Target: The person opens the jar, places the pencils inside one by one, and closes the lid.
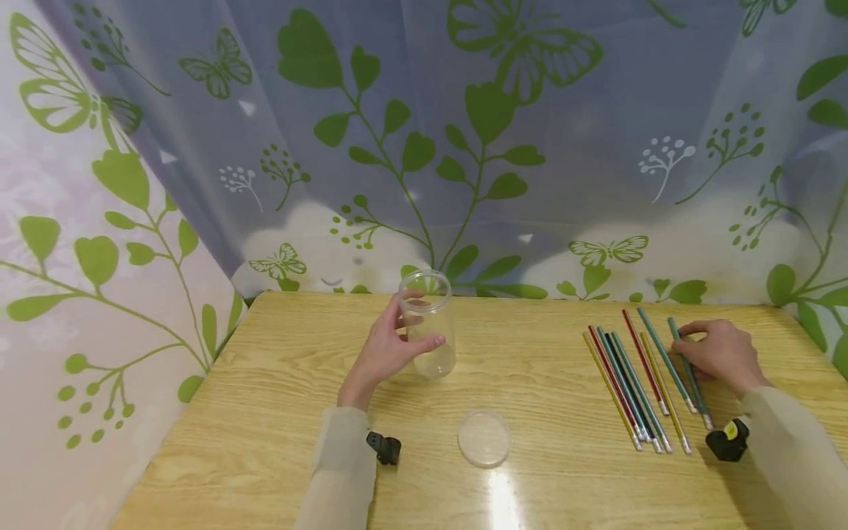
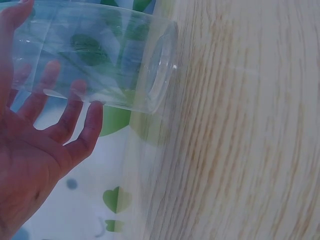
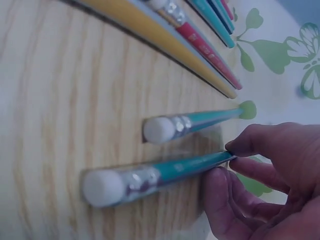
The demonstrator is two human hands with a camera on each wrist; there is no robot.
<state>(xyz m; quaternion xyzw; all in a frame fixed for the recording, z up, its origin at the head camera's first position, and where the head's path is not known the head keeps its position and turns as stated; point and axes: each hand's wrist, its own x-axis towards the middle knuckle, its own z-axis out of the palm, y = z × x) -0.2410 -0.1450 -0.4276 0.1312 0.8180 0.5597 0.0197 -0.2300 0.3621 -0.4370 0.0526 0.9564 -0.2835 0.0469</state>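
My left hand point(image 1: 386, 350) holds a clear plastic jar point(image 1: 434, 344), thumb on the near side and fingers around the back. The jar is upright and open at the top, its base at the tabletop, and I see nothing inside it. On the right, my right hand point(image 1: 721, 357) pinches the outermost green pencil point(image 1: 697, 394) between thumb and fingers. In the right wrist view this pencil's white eraser point(image 3: 104, 188) faces the camera. Another green pencil point(image 3: 200, 119) lies just beside it. A row of red, yellow, green and dark pencils point(image 1: 619, 383) spreads to its left.
A round clear lid point(image 1: 484, 439) lies flat on the wooden table point(image 1: 252, 449), in front of the jar. Behind the table's far edge hangs a curtain point(image 1: 424, 184) printed with leaves and butterflies; a similar cloth point(image 1: 99, 331) covers the left side.
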